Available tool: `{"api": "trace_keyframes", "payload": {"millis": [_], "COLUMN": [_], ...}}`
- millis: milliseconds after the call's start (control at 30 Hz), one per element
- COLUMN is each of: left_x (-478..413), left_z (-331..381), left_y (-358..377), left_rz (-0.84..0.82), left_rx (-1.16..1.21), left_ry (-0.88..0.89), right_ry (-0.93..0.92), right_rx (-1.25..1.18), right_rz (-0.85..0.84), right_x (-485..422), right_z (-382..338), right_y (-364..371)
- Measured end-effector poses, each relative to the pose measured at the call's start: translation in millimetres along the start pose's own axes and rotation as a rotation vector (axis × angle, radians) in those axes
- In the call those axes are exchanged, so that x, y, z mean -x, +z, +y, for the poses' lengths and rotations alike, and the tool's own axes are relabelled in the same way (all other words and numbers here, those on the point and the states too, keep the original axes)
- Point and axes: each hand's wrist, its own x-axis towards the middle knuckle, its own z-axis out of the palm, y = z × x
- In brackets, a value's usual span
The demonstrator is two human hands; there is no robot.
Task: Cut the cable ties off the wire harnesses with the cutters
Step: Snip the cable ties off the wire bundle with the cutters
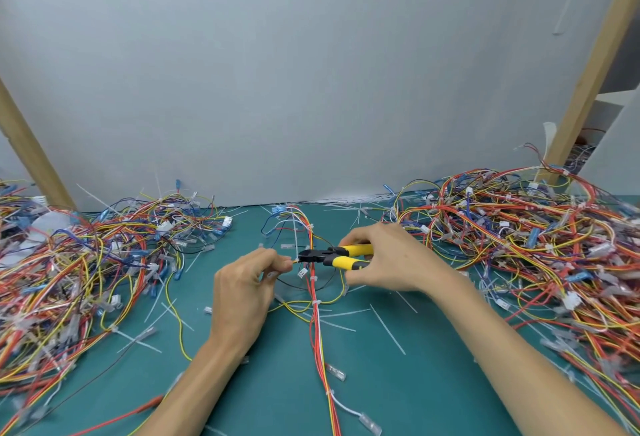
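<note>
Teal matting covers the table (398,383), backed by a plain grey board (311,72) between two slanting wooden posts (31,155). A person works on the one wire harness (317,325) laid lengthwise down the middle, with a tangled heap of harnesses (79,273) on the left and a larger heap (530,238) on the right. The left hand (242,297) pinches a yellow strand (294,261) between thumb and fingertips and pulls it out sideways from the bundle. The right hand (391,259) is wrapped round the yellow handles of the cutters (346,256), whose black nose meets that strand just beside the left fingertips. The jaws look almost closed, but I cannot tell whether a tie sits between them. To do this well, I would say, keep the strand taut and slip only the tip of one blade under the tie, flat side to the insulation, so the plastic parts and the wire is not nicked. The left fingertips also want easing back from the blades. More white cable ties (316,302) ring the harness nearer the person, so there is work left along it. Cut tie tails (388,330) litter the mat. Open room is only the strip between the heaps. Both elbows have space toward the near edge, but a wide swing either way would snag loose loops.
</note>
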Motion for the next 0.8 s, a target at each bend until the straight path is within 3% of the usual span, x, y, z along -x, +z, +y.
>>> {"api": "trace_keyframes", "payload": {"millis": [800], "left_x": [0.8], "left_z": [0.6], "left_y": [1.2], "left_rz": [-0.008], "left_rx": [-0.001], "left_ry": [0.017], "right_ry": [-0.010], "right_rx": [0.004], "right_rz": [-0.047], "right_x": [0.1], "right_z": [2.6], "right_y": [-1.0]}}
